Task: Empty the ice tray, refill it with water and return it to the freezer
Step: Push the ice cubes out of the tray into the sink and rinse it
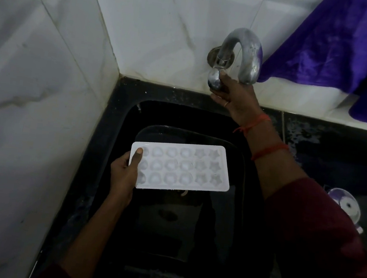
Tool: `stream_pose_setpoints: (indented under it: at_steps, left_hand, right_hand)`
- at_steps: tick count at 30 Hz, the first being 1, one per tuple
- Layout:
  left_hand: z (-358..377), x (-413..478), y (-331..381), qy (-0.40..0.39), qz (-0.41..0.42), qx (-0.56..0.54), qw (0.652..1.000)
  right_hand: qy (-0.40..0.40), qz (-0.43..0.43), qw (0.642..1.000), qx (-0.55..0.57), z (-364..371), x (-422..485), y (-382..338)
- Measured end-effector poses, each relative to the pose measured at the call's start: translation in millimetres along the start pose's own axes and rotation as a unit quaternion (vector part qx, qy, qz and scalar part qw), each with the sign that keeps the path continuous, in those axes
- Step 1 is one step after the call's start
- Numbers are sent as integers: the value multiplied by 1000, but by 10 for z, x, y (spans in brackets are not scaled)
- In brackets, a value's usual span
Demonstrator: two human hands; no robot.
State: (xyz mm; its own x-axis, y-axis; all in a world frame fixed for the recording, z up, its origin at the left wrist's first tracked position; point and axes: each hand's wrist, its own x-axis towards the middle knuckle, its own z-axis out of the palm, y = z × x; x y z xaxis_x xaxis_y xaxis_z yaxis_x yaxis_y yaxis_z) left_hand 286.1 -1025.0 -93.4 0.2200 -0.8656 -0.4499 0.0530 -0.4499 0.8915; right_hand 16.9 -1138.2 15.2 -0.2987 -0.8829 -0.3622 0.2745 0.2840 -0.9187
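A white plastic ice tray (188, 169) with round and star-shaped cells is held level over the black sink (120, 117). My left hand (123, 175) grips the tray's left end, thumb on top. My right hand (236, 94) reaches up to the wall and closes around the shiny knob (215, 80) of the curved metal tap (246, 52). The spout's mouth sits just above my right hand, to the right of the tray. No water is visible running. Whether the cells hold ice or water is unclear.
White marbled tiles cover the left and back walls. A purple cloth (342, 45) hangs at the upper right. The dark countertop (338, 146) extends right, with a small pale object (347, 205) on it. A dark basin (241, 152) sits inside the sink under the tray.
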Motion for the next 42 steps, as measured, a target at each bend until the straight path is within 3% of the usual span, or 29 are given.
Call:
stream_pose_setpoints:
  at_steps: [15, 25, 36, 39, 42]
  left_hand:
    - [51, -2, -11, -14, 12, -1, 1000]
    - [184, 24, 15, -26, 22, -6, 999]
    - [295, 110, 10, -32, 17, -16, 999]
    - [363, 129, -6, -35, 13, -17, 999]
    - [440, 136, -3, -35, 15, -12, 999]
  right_hand:
    - [88, -28, 993, -77, -29, 209, 48]
    - [87, -18, 991, -101, -64, 199, 39]
    - [69, -61, 987, -128, -77, 154, 135]
    - [54, -66, 982, -168, -108, 96, 200]
    - [64, -86, 954, -281, -243, -47, 302]
